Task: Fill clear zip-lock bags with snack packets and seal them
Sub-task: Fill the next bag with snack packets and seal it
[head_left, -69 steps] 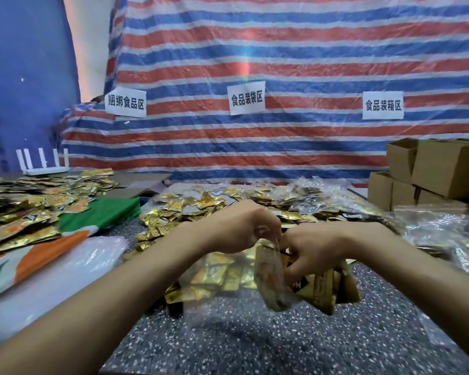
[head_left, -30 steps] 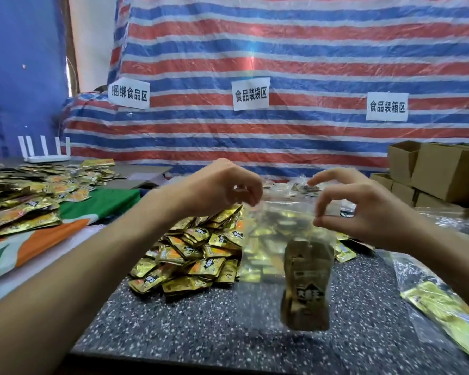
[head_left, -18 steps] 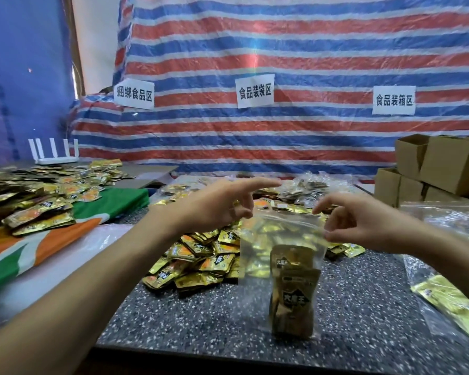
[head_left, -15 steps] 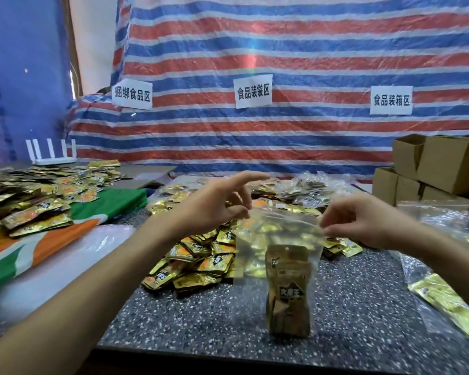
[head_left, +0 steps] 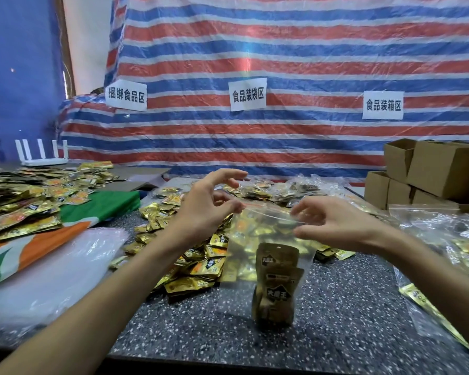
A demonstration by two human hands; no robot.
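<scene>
zip-lock bag (head_left: 268, 234) | top corners pinched by left grip (head_left: 203, 207), right grip (head_left: 333, 226)

Two hands in play, left hand (head_left: 203, 204) and right hand (head_left: 333, 223). One clear zip-lock bag (head_left: 268, 228), two brown packets (head_left: 275, 290) showing inside. Loose gold packets (head_left: 201, 266), beyond counting. Three whole paper signs (head_left: 248, 94). At least five cardboard boxes (head_left: 444, 169). One white router (head_left: 42, 158).

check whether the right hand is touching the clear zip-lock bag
Touching. The head view shows the right hand pinching the top zip edge of the clear zip-lock bag between thumb and fingers.
</scene>
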